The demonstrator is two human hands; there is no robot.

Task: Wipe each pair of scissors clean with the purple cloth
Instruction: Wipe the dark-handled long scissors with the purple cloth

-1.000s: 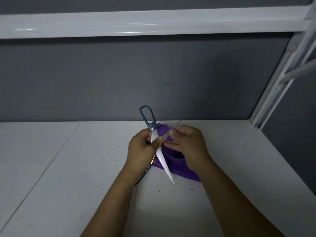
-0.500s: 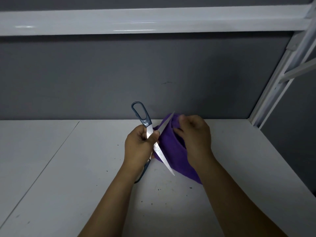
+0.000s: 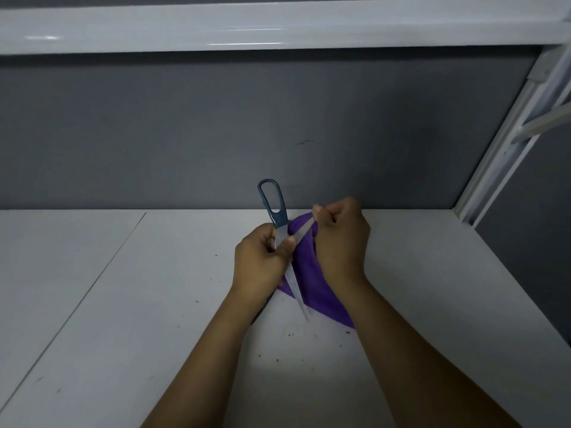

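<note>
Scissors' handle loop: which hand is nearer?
Left. The left hand grips the scissors just below the handle loop; the right hand is further right, gripping the purple cloth.

Left hand [image 3: 258, 262] gripping opened scissors [image 3: 279, 225], right hand [image 3: 340, 239] pinching purple cloth [image 3: 312, 279] around upper blade, white table [image 3: 123, 304]

The scene is dim, with a cool grey cast. The brightest patch lies on the white tabletop [image 3: 309, 366] at 6 o'clock and fades toward 8 and 4 o'clock. Glare streaks mark the glossy white beam [image 3: 278, 26] at 11 and 12 o'clock, with a band of shadow beneath it on the grey wall [image 3: 216, 134]. Wide-angle distortion bows the beam. The right hand [image 3: 340, 242] looks slightly blurred.
</note>
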